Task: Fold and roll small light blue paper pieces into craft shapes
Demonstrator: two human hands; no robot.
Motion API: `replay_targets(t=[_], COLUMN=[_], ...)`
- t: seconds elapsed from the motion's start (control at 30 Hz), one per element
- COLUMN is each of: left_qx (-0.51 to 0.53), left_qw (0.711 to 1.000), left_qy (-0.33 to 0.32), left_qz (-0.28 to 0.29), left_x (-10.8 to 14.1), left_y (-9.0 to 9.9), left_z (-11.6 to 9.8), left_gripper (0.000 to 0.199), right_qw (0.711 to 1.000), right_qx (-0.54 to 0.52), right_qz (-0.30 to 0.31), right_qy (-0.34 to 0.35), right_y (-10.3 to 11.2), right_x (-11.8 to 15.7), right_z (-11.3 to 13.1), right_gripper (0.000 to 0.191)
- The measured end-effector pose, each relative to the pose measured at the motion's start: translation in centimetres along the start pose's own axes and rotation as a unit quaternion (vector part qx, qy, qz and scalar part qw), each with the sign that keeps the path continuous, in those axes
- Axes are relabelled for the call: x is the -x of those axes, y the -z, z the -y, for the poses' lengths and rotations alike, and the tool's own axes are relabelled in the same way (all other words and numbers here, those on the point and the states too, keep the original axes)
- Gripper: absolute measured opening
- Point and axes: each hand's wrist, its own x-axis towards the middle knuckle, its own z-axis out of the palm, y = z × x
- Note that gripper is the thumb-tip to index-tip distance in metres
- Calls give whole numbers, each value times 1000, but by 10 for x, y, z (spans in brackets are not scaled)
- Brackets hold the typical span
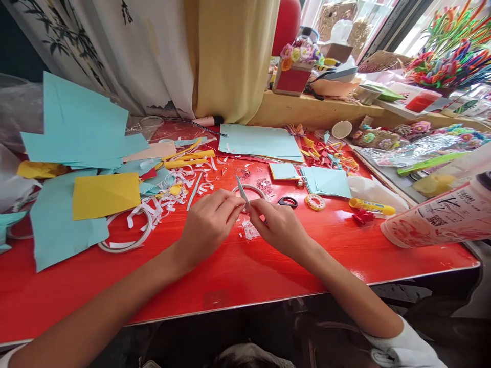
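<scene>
My left hand and my right hand meet over the middle of the red table. Between their pinched fingertips is a narrow light-blue paper strip, which points up and away from me. Just behind the fingers a white ring lies on the table. White paper scraps are below the fingertips. To the right of my right hand are black scissor handles and a yellow-and-white tape roll.
Blue sheets lie at the back, with smaller blue squares nearer. Blue and yellow paper and shreds cover the left. A large cup and a glue stick are at right.
</scene>
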Motion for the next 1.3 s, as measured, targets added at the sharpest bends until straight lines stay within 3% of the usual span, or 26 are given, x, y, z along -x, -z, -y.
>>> replay_targets(t=[0.17, 0.5, 0.93, 1.3], left_qx=[-87, -40, -40, -42], left_qw=[996, 999, 999, 999], left_qy=[-31, -23, -15, -14], left_qz=[-10, -9, -9, 0], left_x=[8, 9, 8, 4], left_y=[-7, -10, -9, -7], left_z=[3, 1, 1, 4], left_gripper=[20, 20, 18, 17], right_qw=[990, 970, 977, 993], right_qx=[114, 194, 160, 72], right_qz=[-22, 0, 10, 35], right_qy=[74, 144, 139, 83], right_y=[-2, -3, -3, -5], right_x=[1, 3, 3, 0], right_z=[0, -2, -4, -5], right_gripper=[20, 20, 17, 20])
